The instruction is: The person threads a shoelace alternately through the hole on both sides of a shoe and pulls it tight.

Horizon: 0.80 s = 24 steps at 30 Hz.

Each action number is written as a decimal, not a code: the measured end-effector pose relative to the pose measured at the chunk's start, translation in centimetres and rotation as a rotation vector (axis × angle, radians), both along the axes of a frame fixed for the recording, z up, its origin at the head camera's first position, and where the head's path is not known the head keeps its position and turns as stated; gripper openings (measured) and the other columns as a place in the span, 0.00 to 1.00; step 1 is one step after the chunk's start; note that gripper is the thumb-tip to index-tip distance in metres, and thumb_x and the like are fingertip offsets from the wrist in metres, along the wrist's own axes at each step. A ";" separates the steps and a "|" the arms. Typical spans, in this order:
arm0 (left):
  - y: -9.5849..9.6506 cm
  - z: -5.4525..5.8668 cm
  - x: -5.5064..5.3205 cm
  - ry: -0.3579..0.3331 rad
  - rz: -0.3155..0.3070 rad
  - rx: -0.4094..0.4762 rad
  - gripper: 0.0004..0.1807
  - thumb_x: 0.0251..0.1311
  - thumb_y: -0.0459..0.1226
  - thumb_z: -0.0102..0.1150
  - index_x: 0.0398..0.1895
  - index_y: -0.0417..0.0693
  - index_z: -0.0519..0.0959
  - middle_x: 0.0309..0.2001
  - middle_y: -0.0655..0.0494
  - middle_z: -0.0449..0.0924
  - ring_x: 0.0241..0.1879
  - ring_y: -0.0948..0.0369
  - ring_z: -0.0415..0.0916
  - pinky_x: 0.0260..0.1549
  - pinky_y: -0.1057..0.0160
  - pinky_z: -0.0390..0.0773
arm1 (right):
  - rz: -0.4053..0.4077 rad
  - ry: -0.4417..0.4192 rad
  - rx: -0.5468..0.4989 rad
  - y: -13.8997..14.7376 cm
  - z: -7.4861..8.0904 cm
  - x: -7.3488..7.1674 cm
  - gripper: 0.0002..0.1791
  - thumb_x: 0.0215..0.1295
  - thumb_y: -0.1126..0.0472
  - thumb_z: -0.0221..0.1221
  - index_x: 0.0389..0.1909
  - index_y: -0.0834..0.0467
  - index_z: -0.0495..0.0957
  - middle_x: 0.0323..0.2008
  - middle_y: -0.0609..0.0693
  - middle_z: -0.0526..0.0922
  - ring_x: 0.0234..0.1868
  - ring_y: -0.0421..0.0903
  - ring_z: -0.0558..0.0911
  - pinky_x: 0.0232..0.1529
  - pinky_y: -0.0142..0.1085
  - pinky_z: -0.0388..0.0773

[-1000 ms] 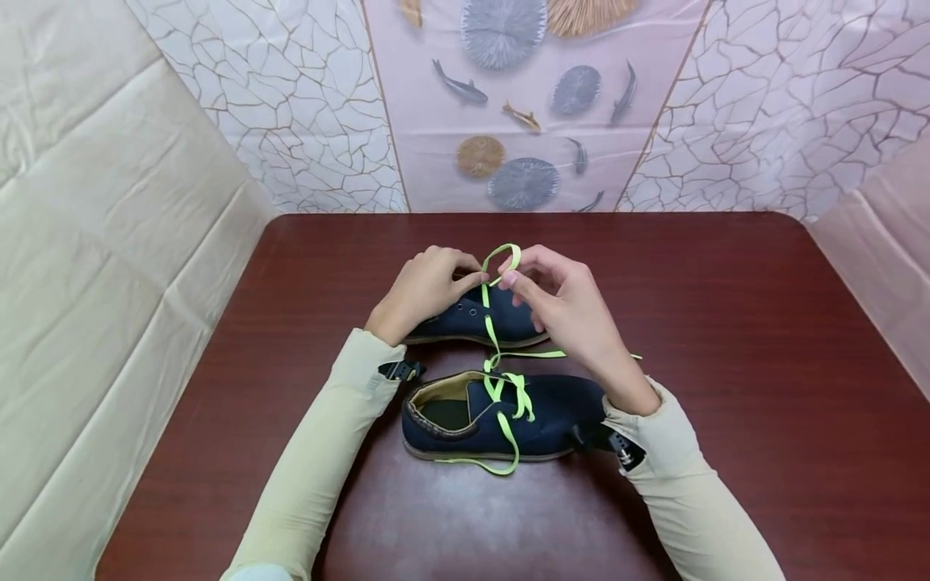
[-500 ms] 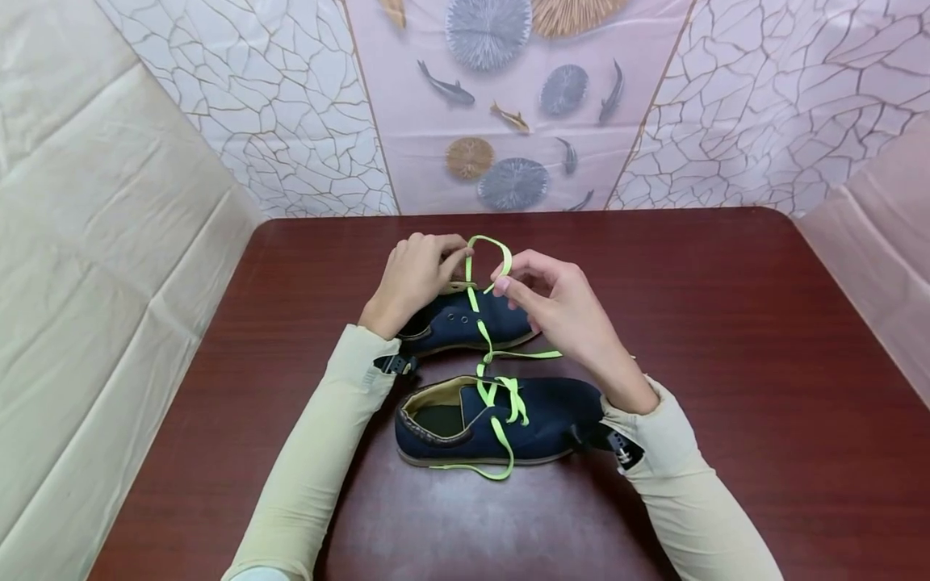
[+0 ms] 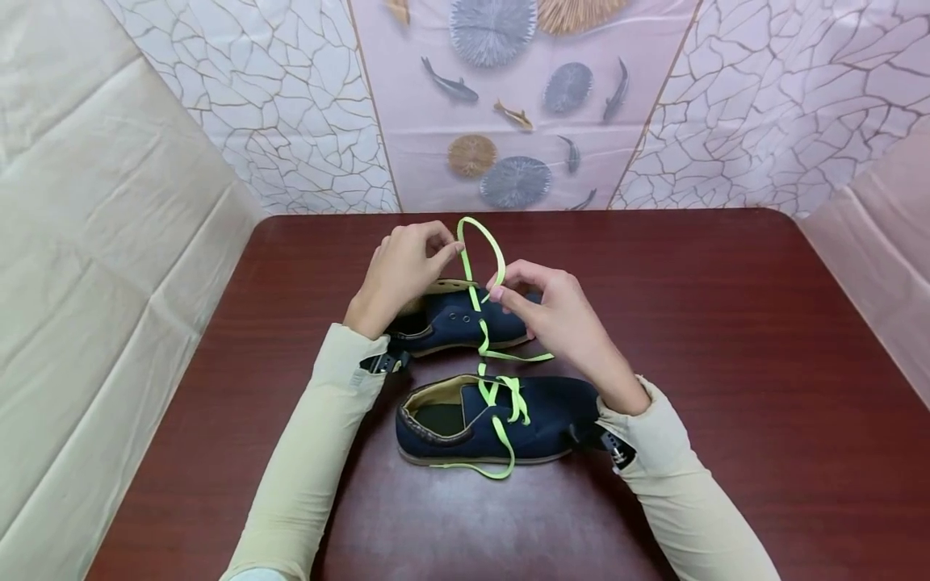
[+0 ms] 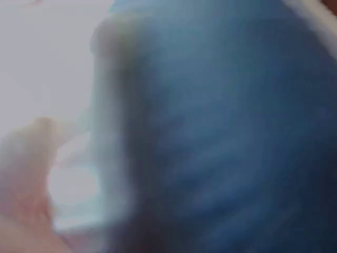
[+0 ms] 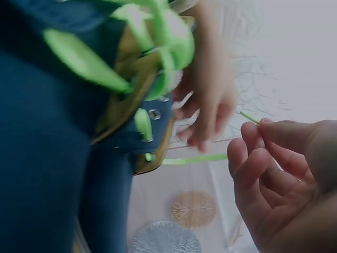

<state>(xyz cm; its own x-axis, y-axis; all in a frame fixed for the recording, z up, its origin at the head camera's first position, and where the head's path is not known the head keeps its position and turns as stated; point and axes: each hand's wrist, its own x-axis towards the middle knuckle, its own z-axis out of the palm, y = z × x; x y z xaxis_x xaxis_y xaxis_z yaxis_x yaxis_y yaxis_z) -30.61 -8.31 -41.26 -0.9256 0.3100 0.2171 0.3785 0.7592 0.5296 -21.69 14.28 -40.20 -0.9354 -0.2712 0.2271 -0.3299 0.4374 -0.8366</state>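
My left hand (image 3: 400,266) is over the heel side of the farther navy shoe (image 3: 434,324), thumb and finger pinching a flat neon-green shoelace (image 3: 488,236) that rises from it. The lace arches over to my right hand (image 3: 563,311), whose thumb and forefinger pinch it near its tip, as the right wrist view shows. That lace also runs through an eyelet on the shoe's near flap, and a tail lies toward the nearer shoe (image 3: 548,411). In the left wrist view everything is blurred, mostly dark blue.
The nearer shoe, toe to the right, has its own green lace (image 3: 501,436) loosely threaded, one end trailing on the table. Both shoes stand on a dark red-brown table (image 3: 712,339). A patterned cloth wall (image 3: 291,105) rises at the table's back edge.
The left hand has moved up and left, away from the right hand. The lace loop between them has grown taller and longer. The right hand has shifted slightly toward me.
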 end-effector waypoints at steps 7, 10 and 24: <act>-1.8 1.9 1.6 -0.298 -0.292 -0.152 0.16 0.77 0.48 0.60 0.34 0.51 0.89 0.25 0.56 0.85 0.25 0.59 0.83 0.33 0.58 0.77 | -0.032 0.065 0.102 -0.6 -1.3 -0.4 0.02 0.73 0.62 0.67 0.42 0.55 0.88 0.34 0.50 0.89 0.37 0.47 0.84 0.36 0.40 0.79; -1.8 1.7 1.6 -0.355 -0.452 -0.180 0.12 0.76 0.45 0.62 0.40 0.51 0.91 0.29 0.59 0.87 0.29 0.62 0.82 0.34 0.61 0.77 | -0.039 0.082 0.131 -0.8 -1.8 -0.6 0.02 0.72 0.62 0.68 0.42 0.55 0.88 0.36 0.47 0.90 0.40 0.46 0.85 0.43 0.43 0.78; -2.1 -0.6 0.6 -0.468 -0.616 -0.054 0.10 0.79 0.35 0.56 0.43 0.47 0.88 0.26 0.59 0.78 0.20 0.59 0.76 0.29 0.62 0.77 | 0.026 0.042 0.171 -0.6 -3.1 -1.2 0.03 0.70 0.61 0.70 0.35 0.51 0.88 0.31 0.48 0.89 0.20 0.47 0.77 0.24 0.36 0.71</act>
